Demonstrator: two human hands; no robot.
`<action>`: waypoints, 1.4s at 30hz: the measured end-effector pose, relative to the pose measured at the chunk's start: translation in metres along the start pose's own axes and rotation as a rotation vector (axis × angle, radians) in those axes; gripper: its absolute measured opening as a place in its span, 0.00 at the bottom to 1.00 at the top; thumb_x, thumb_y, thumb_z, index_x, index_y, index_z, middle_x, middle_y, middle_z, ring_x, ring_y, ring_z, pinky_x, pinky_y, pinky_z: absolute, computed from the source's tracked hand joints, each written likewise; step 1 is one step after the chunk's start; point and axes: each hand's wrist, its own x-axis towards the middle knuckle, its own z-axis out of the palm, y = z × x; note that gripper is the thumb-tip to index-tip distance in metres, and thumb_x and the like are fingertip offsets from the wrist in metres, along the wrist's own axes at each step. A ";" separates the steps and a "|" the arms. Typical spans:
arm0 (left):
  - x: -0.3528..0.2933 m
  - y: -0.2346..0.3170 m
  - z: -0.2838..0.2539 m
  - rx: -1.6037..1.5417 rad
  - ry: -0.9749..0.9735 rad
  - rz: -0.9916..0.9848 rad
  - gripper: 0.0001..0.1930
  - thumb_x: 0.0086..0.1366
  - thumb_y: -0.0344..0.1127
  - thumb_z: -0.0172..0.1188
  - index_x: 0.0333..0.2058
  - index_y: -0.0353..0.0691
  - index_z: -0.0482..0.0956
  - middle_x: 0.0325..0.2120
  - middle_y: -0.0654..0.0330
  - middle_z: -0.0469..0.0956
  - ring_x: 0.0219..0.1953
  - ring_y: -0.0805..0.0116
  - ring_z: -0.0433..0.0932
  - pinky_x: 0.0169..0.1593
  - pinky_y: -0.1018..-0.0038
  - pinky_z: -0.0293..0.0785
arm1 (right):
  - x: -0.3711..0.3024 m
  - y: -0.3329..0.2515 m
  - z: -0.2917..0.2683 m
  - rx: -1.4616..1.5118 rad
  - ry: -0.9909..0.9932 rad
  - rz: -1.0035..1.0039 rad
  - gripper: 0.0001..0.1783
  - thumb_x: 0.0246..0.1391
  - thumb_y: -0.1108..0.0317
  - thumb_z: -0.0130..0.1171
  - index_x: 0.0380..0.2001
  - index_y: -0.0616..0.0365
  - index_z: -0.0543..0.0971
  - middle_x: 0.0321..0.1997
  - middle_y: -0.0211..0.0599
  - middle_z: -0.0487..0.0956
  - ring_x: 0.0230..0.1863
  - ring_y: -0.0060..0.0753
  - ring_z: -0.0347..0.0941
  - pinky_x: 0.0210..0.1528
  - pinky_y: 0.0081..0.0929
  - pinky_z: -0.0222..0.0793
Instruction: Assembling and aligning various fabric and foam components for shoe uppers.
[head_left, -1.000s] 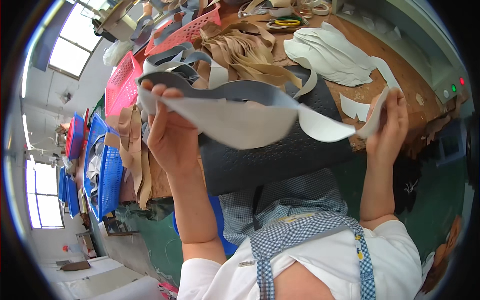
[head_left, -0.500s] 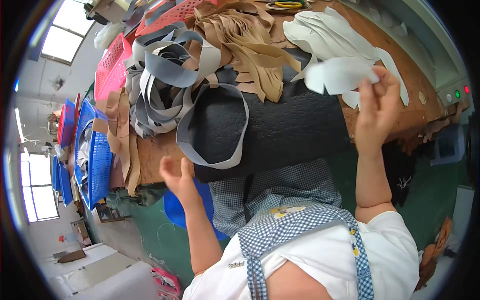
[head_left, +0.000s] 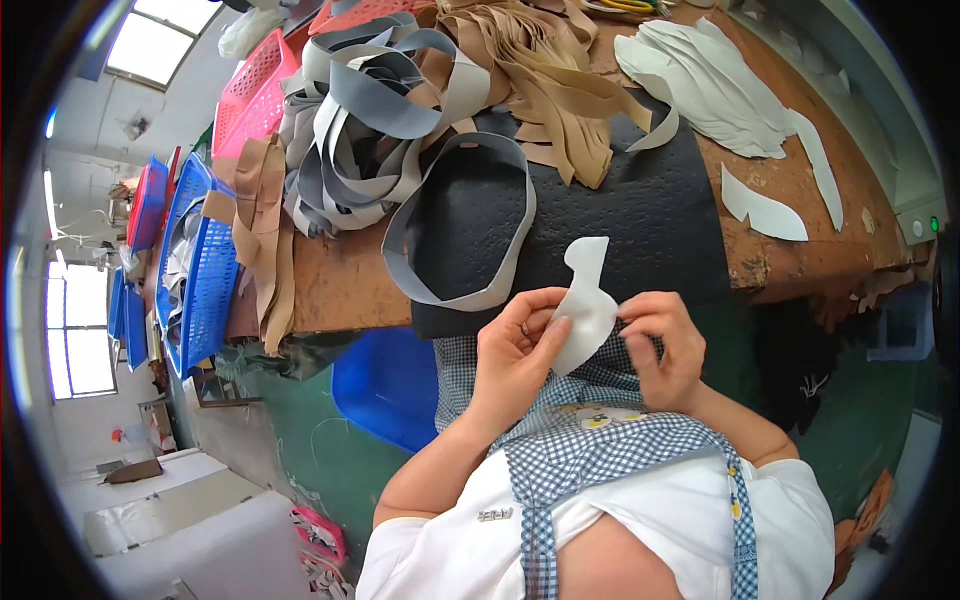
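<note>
Fingers [head_left: 535, 301] hold white piece [head_left: 588, 312], perhaps leather

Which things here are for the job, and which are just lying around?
Probably for the job:
white cut piece, pinched in the left hand, right hand at its edge
pile of white pieces
grey band loop on the black mat

Seemingly just lying around:
heap of tan strips
pink baskets
blue basket

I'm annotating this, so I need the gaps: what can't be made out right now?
All in the head view:
white piece: partly covered by the left hand
yellow-handled item: cut off by the top edge
blue container: partly behind tabletop and apron
shirt pin: details too small
</note>
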 end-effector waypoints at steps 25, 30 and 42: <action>0.046 0.025 -0.032 0.296 0.054 0.125 0.12 0.68 0.30 0.56 0.46 0.29 0.77 0.29 0.67 0.78 0.32 0.83 0.72 0.40 0.82 0.70 | 0.069 -0.010 0.015 0.697 -0.069 0.430 0.18 0.60 0.73 0.58 0.53 0.62 0.72 0.43 0.33 0.80 0.42 0.19 0.76 0.47 0.21 0.74; 0.044 0.022 -0.018 0.101 0.036 0.032 0.16 0.72 0.33 0.49 0.52 0.29 0.75 0.39 0.63 0.80 0.42 0.79 0.75 0.48 0.80 0.71 | 0.081 -0.015 0.012 0.582 -0.060 0.439 0.16 0.58 0.74 0.59 0.49 0.64 0.72 0.44 0.33 0.78 0.42 0.19 0.76 0.46 0.21 0.75; 0.040 0.022 -0.018 0.002 -0.027 0.012 0.17 0.73 0.34 0.49 0.54 0.29 0.74 0.39 0.64 0.80 0.41 0.81 0.74 0.47 0.81 0.71 | 0.086 -0.010 0.025 0.482 -0.010 0.403 0.17 0.57 0.75 0.60 0.49 0.63 0.71 0.44 0.36 0.79 0.42 0.22 0.78 0.45 0.22 0.77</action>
